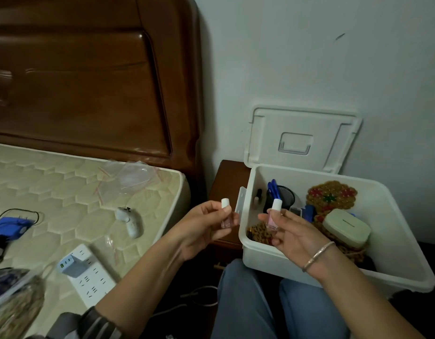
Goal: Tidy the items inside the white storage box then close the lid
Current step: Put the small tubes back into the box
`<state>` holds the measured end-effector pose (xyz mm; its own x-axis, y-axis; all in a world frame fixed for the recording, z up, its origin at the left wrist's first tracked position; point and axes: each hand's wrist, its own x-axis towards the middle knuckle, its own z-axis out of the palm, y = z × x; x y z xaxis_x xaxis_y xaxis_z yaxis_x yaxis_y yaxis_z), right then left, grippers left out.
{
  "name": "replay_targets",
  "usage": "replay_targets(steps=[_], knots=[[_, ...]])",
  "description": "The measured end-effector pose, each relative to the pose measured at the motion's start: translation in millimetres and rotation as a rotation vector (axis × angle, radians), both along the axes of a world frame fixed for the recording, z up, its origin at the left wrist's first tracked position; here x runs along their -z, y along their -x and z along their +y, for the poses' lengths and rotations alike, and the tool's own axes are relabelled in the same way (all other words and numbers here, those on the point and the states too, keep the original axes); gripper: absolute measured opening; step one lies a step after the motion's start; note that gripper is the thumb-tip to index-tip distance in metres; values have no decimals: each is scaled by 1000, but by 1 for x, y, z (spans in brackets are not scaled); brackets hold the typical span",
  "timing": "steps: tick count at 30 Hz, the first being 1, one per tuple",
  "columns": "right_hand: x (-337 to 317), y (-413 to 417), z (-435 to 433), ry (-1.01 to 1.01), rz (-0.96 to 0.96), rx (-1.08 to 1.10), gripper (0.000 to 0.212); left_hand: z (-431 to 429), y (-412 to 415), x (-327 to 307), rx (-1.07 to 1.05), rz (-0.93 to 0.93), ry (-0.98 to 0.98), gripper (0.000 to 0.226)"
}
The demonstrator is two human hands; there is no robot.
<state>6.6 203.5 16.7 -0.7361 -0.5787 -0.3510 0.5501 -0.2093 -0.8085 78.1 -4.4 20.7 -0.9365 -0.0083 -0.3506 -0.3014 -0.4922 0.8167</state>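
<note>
The white storage box (404, 243) stands open on my lap, its lid (302, 123) tipped back against the wall. My left hand (201, 228) pinches a small clear bottle with a white cap (226, 216) just left of the box. My right hand (292, 234) holds a pink bottle with a white cap (274, 215) over the box's near left corner. Inside lie a black mesh pen cup with blue pens (282, 194), a beaded mat (331, 195), a cream case (346, 227) and brown beadwork (259, 232).
A dark wooden nightstand (227, 177) sits behind the box's left side. On the mattress (52, 182) to the left lie a white controller (129, 220), a power strip with a charger (87, 272), clear zip bags (131, 178) and blue items (8, 228). A wooden headboard (89, 74) rises behind.
</note>
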Motion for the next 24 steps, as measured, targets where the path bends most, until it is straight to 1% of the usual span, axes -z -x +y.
replay_targets(steps=[2, 3, 7, 11, 16, 18, 24], knots=[[0, 2, 3, -24, 21, 9, 26, 3, 2, -3, 24, -15, 14, 26], [1, 3, 4, -37, 33, 10, 27, 5, 3, -4, 37, -23, 9, 28], [4, 7, 8, -31, 44, 17, 36, 10, 7, -4, 4, -119, -38, 24], [8, 8, 10, -25, 42, 46, 35, 13, 10, 0, 2, -180, -103, 29], [10, 10, 12, -38, 13, 68, 30, 19, 12, 3, 16, -131, -106, 24], [9, 12, 15, -49, 21, 58, 31, 20, 13, 3, 33, -122, -93, 21], [0, 14, 23, -101, 157, 32, 31, 26, 18, 4, 85, -116, 12, 11]])
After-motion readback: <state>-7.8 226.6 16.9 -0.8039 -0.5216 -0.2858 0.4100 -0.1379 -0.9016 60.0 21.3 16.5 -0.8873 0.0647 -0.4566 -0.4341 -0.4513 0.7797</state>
